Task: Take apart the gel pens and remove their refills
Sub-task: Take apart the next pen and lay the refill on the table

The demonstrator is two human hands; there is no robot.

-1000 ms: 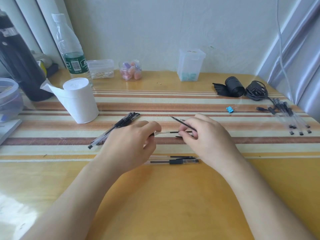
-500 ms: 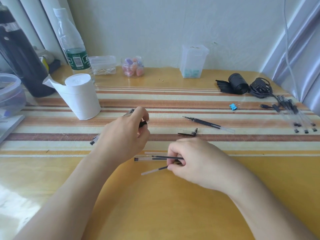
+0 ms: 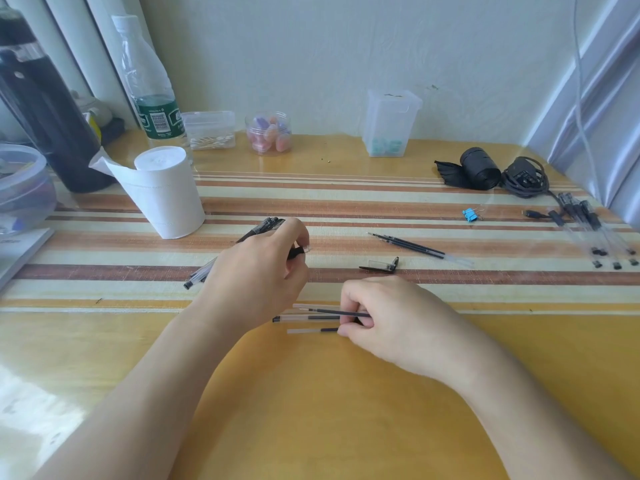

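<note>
My left hand grips a short black pen piece with a clear end above the striped mat. Under that hand lies a bunch of whole gel pens. My right hand is curled at the mat's near edge and pinches a thin dark refill that points left. Just below the refill lie a clear pen barrel and another refill, its end under my thumb. Two loose refills and a black pen cap lie on the mat further back.
Several emptied clear barrels are piled at the right, near a blue binder clip, a black roll and a cable. A tissue roll, a water bottle, a black flask and small jars stand along the back and left.
My hands have come apart. The right hand dropped from mid-mat to the near edge with a refill, uncovering the cap and two refills. The left hand drew back left with the pen piece.
</note>
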